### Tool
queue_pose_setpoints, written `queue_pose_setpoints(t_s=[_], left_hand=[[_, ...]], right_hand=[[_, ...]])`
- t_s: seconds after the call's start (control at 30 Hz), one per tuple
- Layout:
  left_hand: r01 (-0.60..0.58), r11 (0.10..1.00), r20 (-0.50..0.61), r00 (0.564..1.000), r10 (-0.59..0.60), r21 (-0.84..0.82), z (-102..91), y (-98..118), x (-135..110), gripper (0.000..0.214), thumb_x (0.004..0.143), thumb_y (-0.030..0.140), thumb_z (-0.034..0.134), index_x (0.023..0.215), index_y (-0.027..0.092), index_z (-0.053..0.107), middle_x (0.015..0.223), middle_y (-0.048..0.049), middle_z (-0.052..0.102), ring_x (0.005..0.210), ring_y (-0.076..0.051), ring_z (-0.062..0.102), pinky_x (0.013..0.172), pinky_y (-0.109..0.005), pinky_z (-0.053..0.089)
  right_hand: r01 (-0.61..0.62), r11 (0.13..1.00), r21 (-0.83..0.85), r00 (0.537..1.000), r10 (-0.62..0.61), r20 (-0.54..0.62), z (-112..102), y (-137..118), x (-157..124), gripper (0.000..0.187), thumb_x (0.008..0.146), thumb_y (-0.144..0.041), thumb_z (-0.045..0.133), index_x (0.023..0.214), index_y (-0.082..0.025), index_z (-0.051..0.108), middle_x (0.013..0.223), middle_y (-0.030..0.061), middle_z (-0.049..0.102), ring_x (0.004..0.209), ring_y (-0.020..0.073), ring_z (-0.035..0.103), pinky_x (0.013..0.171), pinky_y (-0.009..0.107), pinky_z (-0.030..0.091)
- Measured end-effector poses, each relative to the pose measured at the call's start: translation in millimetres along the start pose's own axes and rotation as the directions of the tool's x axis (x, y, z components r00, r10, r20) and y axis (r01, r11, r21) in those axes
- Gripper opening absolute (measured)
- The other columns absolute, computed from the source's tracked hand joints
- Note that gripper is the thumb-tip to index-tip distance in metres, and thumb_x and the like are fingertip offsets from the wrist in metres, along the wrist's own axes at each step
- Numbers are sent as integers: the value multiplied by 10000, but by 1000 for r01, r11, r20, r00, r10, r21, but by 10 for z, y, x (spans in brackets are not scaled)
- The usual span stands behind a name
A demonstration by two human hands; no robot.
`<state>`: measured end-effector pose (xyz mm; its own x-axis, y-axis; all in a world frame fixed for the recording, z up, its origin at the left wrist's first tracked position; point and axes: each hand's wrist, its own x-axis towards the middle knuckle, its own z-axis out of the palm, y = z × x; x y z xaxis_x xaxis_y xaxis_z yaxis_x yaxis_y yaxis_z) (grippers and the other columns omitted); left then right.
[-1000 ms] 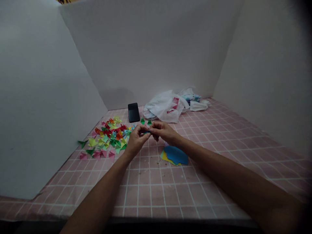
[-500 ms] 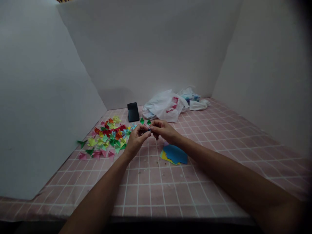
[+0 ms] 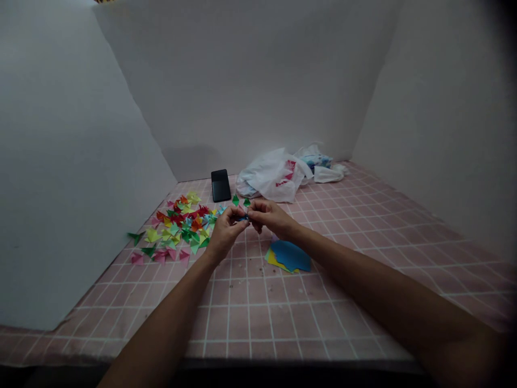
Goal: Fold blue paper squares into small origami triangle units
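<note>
Between my fingertips is a small folded piece of blue paper (image 3: 243,218), mostly hidden by the fingers. My left hand (image 3: 225,231) pinches it from the left, and my right hand (image 3: 271,216) pinches it from the right. Just beyond the hands stand two small green folded paper pieces (image 3: 236,200). To the left of my left hand lies a spread of folded paper pieces (image 3: 177,223) in red, orange, yellow, green and pink. Below my right wrist rests a loose stack of paper sheets (image 3: 291,255), blue on top with yellow showing underneath.
A black phone (image 3: 220,186) lies at the back of the pink checked tablecloth (image 3: 258,318). A white plastic bag (image 3: 274,175) with red print sits to its right, beside crumpled white and blue items (image 3: 317,159). White panels (image 3: 258,81) enclose the table's back and sides.
My fingers have shifted slightly around the blue paper, and a bit more of it shows between them. Everything else on the table stays where it was.
</note>
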<state>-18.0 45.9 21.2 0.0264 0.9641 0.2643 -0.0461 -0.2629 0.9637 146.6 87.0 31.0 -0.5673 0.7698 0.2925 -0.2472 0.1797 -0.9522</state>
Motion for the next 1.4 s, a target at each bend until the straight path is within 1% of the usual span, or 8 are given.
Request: queue_pose_setpoints(t_s=[0.27,0.43,0.5,0.6,0.67,0.77,1.1,1.4], left_hand=[[33,995,-17,999,-35,-98,27,6,-4,286,628,156,784,850,183,606,835,20,614,799,-144,596,782,-287,492],[67,978,-55,995,-80,-197,18,4,16,286,614,167,775,837,183,595,812,31,622,761,-118,602,769,-269,487],[81,970,-66,993,-99,-230,9,5,22,285,615,169,772,837,186,594,783,39,621,733,-109,602,756,-262,481],[100,960,-67,990,-122,-263,14,16,20,299,605,177,783,837,186,595,774,42,631,719,-104,610,753,-261,482],[108,955,-58,990,-129,-275,28,28,14,313,597,190,797,840,183,599,801,34,647,740,-108,623,779,-271,489],[111,954,-50,990,-130,-279,49,43,4,322,601,207,805,854,182,606,838,26,660,767,-115,635,823,-292,496],[87,977,-35,995,-96,-195,63,47,-11,319,633,160,785,921,169,646,853,14,678,769,-124,640,805,-288,509],[75,984,-41,996,-82,-161,48,5,-6,327,672,244,813,940,169,640,870,-3,698,782,-141,671,849,-336,539]], right_hand=[[10,999,-33,1000,-11,-28,4,19,8,323,811,-457,713,759,-186,546,534,-66,535,425,77,487,395,186,395],[167,966,-199,983,-178,-38,28,17,6,178,858,-340,657,914,-208,552,642,-64,538,471,90,481,435,208,395],[263,894,-362,956,-293,-30,28,13,1,79,873,-261,627,905,-209,577,705,-34,553,561,110,505,509,227,411],[395,693,-602,883,-467,43,18,27,-8,40,884,-166,598,871,-201,612,799,13,572,714,149,546,649,267,438],[447,586,-675,846,-521,108,11,52,-14,73,905,-145,575,907,-198,625,860,38,587,763,166,563,698,287,447],[450,518,-727,836,-530,140,2,91,-26,124,928,-131,545,972,-205,634,943,64,609,805,181,581,722,295,459],[392,466,-793,850,-513,119,-17,147,-26,125,962,-166,524,928,-192,642,889,66,607,789,195,575,711,309,444],[403,502,-765,854,-507,117,-32,153,-14,75,948,-179,558,936,-200,629,863,52,609,807,203,584,724,319,453]])
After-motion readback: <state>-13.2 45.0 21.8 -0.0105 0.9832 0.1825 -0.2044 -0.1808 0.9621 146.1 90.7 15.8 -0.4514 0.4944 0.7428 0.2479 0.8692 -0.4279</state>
